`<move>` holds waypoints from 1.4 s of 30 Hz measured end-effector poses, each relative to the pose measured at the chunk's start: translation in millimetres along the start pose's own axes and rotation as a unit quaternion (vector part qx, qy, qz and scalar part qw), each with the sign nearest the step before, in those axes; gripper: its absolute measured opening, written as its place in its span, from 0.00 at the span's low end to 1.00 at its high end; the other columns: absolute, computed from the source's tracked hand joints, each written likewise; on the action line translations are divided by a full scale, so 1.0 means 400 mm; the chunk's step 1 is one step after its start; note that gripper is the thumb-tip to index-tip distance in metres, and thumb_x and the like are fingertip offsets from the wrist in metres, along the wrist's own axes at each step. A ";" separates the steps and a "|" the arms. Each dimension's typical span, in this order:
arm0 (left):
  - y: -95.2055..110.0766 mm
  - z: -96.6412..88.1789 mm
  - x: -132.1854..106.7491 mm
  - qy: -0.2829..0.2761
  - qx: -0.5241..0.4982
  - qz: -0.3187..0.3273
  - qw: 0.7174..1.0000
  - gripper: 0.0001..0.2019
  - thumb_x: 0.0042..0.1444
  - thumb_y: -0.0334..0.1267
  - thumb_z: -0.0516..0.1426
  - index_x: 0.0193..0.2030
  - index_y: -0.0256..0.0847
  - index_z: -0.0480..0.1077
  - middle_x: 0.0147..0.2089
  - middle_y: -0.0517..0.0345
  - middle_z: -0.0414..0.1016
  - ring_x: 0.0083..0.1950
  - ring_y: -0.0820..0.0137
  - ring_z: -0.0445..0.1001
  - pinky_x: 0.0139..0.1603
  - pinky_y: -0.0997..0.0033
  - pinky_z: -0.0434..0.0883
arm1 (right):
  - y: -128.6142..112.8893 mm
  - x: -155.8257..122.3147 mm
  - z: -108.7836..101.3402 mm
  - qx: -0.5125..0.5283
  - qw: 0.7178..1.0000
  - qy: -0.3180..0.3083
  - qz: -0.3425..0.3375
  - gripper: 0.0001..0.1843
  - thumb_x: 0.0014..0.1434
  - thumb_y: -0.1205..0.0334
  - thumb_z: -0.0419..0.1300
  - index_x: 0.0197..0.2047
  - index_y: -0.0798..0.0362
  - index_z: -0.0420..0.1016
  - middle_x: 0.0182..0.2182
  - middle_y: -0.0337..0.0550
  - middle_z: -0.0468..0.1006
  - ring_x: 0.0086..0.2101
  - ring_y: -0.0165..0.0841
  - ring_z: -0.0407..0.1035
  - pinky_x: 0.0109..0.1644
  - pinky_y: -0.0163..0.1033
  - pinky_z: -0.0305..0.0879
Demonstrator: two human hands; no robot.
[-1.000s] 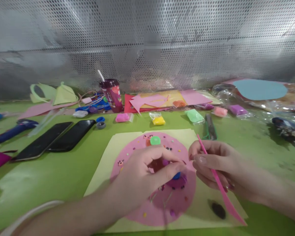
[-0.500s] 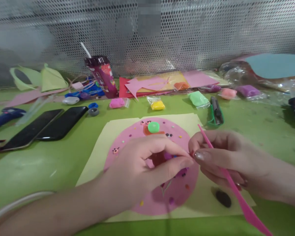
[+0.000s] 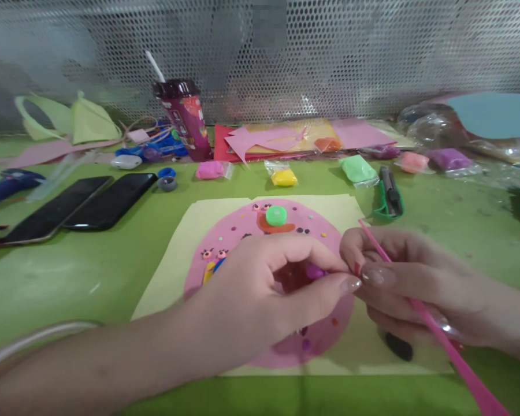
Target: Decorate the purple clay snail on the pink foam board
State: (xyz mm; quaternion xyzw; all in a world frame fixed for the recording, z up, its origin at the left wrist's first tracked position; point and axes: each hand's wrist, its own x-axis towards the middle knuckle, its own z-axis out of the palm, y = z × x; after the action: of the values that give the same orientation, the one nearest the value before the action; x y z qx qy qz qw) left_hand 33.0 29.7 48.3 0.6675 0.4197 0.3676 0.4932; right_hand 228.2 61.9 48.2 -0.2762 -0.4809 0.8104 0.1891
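Left hand (image 3: 260, 289) curls over the pink disc (image 3: 234, 231), fingers nearly closed and pinching a purple clay bit (image 3: 315, 270) over the disc's middle. Right hand (image 3: 398, 283) meets it fingertip to fingertip, fingers wrapped round a pink tool (image 3: 433, 332) that slants to the near right. The disc lies on a yellow sheet (image 3: 169, 277). It already bears eyes (image 3: 212, 254), a green button (image 3: 276, 215) and coloured dots, and its near part looks sparse. The green tabletop (image 3: 69, 289) carries phones (image 3: 82, 202), a cup (image 3: 185, 121) and clay packets (image 3: 283, 176), with a perforated metal wall (image 3: 329, 58) behind.
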 end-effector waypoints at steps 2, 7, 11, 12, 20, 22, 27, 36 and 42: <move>0.000 -0.002 0.000 -0.006 -0.003 -0.003 1.000 0.05 0.55 0.35 0.58 0.28 0.43 0.73 0.24 0.67 0.70 0.24 0.79 0.66 0.22 0.85 0.64 | -0.002 -0.001 0.000 -0.002 1.000 -0.004 0.007 0.05 0.60 0.60 0.58 0.31 0.46 0.69 0.11 0.27 0.54 0.11 0.21 0.44 0.12 0.25 0.44; -0.003 -0.006 0.002 -0.011 0.009 0.008 1.000 0.05 0.56 0.35 0.57 0.30 0.43 0.73 0.26 0.66 0.71 0.26 0.78 0.67 0.24 0.84 0.65 | -0.003 -0.002 0.004 -0.001 1.000 -0.007 0.011 0.07 0.61 0.67 0.55 0.33 0.45 0.67 0.11 0.26 0.54 0.11 0.20 0.42 0.11 0.23 0.45; -0.001 -0.008 0.004 -0.036 0.007 0.024 0.999 0.06 0.56 0.33 0.56 0.30 0.41 0.72 0.26 0.66 0.70 0.26 0.78 0.66 0.24 0.85 0.65 | -0.003 0.001 0.003 0.007 1.000 -0.017 0.012 0.08 0.62 0.68 0.54 0.32 0.48 0.64 0.12 0.25 0.55 0.11 0.19 0.44 0.12 0.21 0.48; 0.000 -0.009 0.004 -0.043 0.008 0.029 0.999 0.06 0.56 0.32 0.56 0.30 0.41 0.72 0.26 0.66 0.70 0.26 0.79 0.66 0.24 0.85 0.65 | -0.003 0.002 0.002 0.008 1.000 -0.028 0.009 0.07 0.62 0.68 0.55 0.32 0.49 0.63 0.12 0.25 0.56 0.11 0.19 0.45 0.12 0.21 0.49; -0.001 -0.006 0.006 -0.054 0.004 0.036 0.998 0.05 0.56 0.30 0.56 0.30 0.39 0.71 0.25 0.68 0.67 0.24 0.83 0.63 0.23 0.90 0.63 | 0.000 0.002 -0.009 0.013 0.998 -0.065 -0.002 0.06 0.64 0.68 0.54 0.34 0.49 0.62 0.13 0.24 0.56 0.13 0.18 0.44 0.15 0.20 0.51; -0.001 -0.005 0.007 -0.057 0.003 0.035 0.998 0.05 0.56 0.30 0.56 0.30 0.39 0.71 0.25 0.68 0.67 0.24 0.83 0.63 0.22 0.90 0.63 | 0.000 0.002 -0.009 0.018 0.997 -0.069 0.000 0.06 0.64 0.67 0.54 0.34 0.50 0.62 0.13 0.24 0.55 0.13 0.18 0.44 0.15 0.19 0.50; 0.001 -0.004 0.009 -0.057 -0.009 0.035 0.998 0.05 0.56 0.29 0.56 0.30 0.39 0.71 0.25 0.69 0.67 0.24 0.84 0.62 0.22 0.92 0.63 | -0.001 0.002 -0.008 0.014 0.998 -0.063 0.007 0.06 0.64 0.68 0.54 0.34 0.49 0.63 0.13 0.24 0.55 0.13 0.18 0.44 0.14 0.20 0.51; -0.002 -0.006 0.006 -0.055 -0.003 0.042 0.998 0.06 0.56 0.29 0.56 0.29 0.39 0.70 0.24 0.69 0.66 0.24 0.84 0.63 0.22 0.92 0.62 | 0.000 0.000 -0.006 0.016 0.998 -0.062 0.010 0.06 0.64 0.69 0.54 0.35 0.48 0.64 0.13 0.25 0.56 0.13 0.18 0.43 0.14 0.19 0.52; -0.003 -0.005 0.007 -0.055 -0.003 0.042 0.998 0.06 0.55 0.28 0.56 0.28 0.40 0.70 0.24 0.69 0.66 0.23 0.83 0.62 0.20 0.90 0.62 | -0.002 -0.002 -0.007 0.018 0.998 -0.059 0.010 0.06 0.63 0.68 0.54 0.34 0.48 0.64 0.14 0.25 0.56 0.13 0.18 0.44 0.14 0.19 0.52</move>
State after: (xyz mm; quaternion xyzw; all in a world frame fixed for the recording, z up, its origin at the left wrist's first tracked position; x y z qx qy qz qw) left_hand 32.1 33.2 48.0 0.7020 0.3624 0.3523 0.5017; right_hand 230.5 63.5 47.9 -0.2293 -0.4735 0.8358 0.1572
